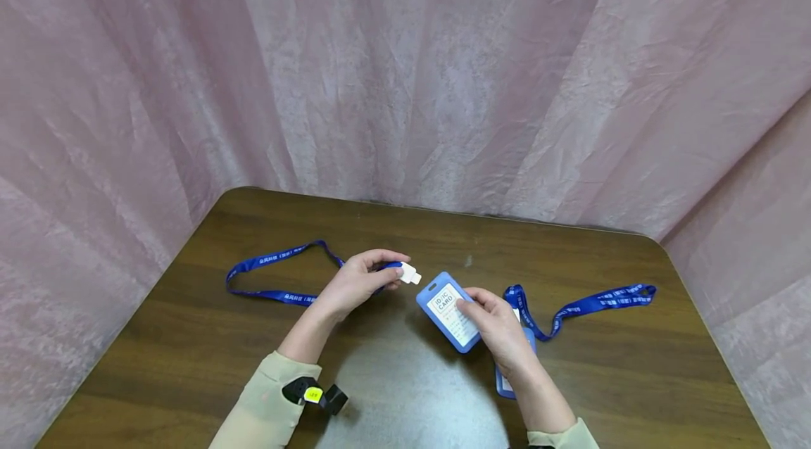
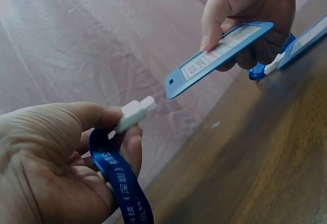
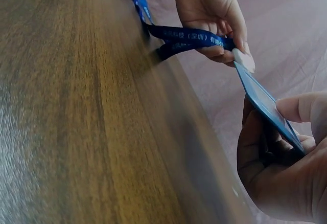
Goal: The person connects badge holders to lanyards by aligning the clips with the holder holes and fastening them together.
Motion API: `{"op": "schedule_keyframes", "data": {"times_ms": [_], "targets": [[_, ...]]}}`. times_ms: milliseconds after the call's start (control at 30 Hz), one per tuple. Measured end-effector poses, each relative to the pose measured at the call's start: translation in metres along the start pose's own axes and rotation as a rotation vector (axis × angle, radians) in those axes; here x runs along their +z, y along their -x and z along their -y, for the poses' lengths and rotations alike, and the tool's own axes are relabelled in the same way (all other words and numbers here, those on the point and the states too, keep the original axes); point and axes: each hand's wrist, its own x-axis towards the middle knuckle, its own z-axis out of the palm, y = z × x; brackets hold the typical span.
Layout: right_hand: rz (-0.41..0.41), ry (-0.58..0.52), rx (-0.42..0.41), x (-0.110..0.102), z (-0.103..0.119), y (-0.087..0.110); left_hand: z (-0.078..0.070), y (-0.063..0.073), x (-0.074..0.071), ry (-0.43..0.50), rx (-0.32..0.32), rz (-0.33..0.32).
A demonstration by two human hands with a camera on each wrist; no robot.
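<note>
Between thumb and fingers my left hand (image 1: 360, 283) pinches the white plastic clip (image 2: 134, 113) at the end of a blue lanyard (image 2: 124, 183) with white lettering. The lanyard's loop trails over the table to the left. My right hand (image 1: 497, 328) grips a light blue badge holder (image 1: 451, 313) by its lower right part, thumb across the front. A printed ID/IC card shows inside, and the slotted end (image 2: 172, 83) points at the clip. A small gap separates clip and holder in the head view.
Partly under my right wrist lies a second blue badge holder (image 1: 505, 382). Its blue lanyard (image 1: 598, 302) stretches right across the brown wooden table (image 1: 209, 364). Pink curtains (image 1: 405, 83) hang behind the table's back edge and at both sides.
</note>
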Motion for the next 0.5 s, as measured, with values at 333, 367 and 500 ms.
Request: {"op": "schedule_keyframes", "data": {"times_ms": [333,367,500], "targets": [[0.017,-0.025,-0.011,0.0014,0.0004,0.0017,-0.0013,0.0018,0.0038,-0.024,-0.021,0.007],[0.013,-0.023,-0.013,0.0016,0.0004,0.0019,-0.0013,0.0018,0.0039,-0.025,-0.019,0.006],[0.009,-0.023,-0.023,0.0028,0.0001,0.0025,-0.0011,0.0024,0.0049,-0.032,-0.022,-0.004]]}}
